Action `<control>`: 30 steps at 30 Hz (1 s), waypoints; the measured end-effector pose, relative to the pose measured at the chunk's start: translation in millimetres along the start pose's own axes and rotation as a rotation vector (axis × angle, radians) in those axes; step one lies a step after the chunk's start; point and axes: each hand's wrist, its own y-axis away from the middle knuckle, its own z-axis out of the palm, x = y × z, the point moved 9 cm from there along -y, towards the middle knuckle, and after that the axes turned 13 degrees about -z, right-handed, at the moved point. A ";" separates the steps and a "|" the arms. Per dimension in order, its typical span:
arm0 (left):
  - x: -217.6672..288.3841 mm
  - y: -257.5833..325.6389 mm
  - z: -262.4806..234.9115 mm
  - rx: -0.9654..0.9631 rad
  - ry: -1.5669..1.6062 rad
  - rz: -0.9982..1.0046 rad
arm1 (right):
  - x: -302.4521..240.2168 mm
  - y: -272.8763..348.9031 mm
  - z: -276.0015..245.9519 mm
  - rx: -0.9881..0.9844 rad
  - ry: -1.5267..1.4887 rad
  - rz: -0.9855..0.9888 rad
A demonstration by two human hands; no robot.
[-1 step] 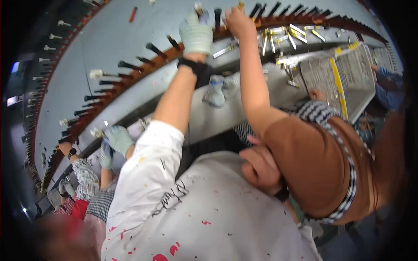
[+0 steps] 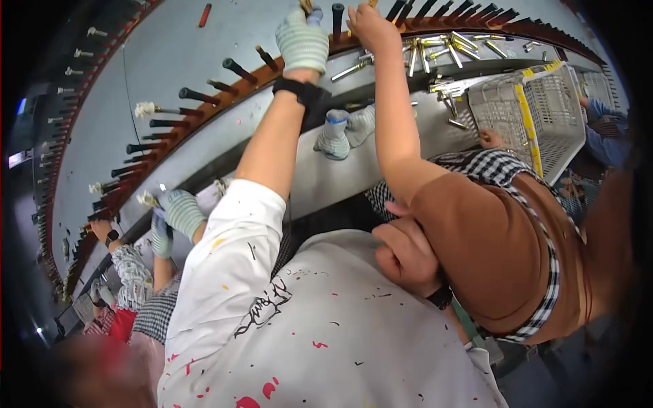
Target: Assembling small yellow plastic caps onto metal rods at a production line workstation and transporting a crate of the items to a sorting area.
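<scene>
My left hand (image 2: 301,44), in a pale striped glove with a dark wristband, reaches to the curved brown rail at the far side. Its fingers close around a small brownish piece (image 2: 306,7) at the upper rim of the picture; its kind is unclear. Short dark rods (image 2: 233,68) stick out of the rail (image 2: 246,85) beside the hand. Closer in, my bare right hand (image 2: 407,257) is curled in front of my body, next to a co-worker's brown sleeve. What its folded fingers hold, if anything, is hidden.
The co-worker's bare hand (image 2: 373,28) touches the rail just right of my left hand. Silvery metal tubes (image 2: 452,51) lie beyond a grey basket (image 2: 530,115) with yellow edging. Striped gloves (image 2: 333,139) lie on the metal ledge. Another person's gloved hand (image 2: 183,212) works at left.
The view has shifted slightly, so the rail and my left hand sit a bit higher in the picture. My right hand stays curled in the same place.
</scene>
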 end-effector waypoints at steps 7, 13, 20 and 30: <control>-49.0 41.5 -17.6 0.110 0.387 -0.189 | -16.0 21.7 -6.2 0.091 -0.029 0.018; 1.6 82.5 -18.1 -0.065 0.520 -0.131 | -14.5 40.5 -15.0 0.160 0.071 0.049; 15.6 18.3 -70.2 0.127 0.276 0.023 | 0.2 55.2 -26.7 0.279 0.113 0.270; -25.3 181.2 170.5 -0.834 -0.089 0.117 | 41.8 40.0 -0.7 0.042 -0.081 0.413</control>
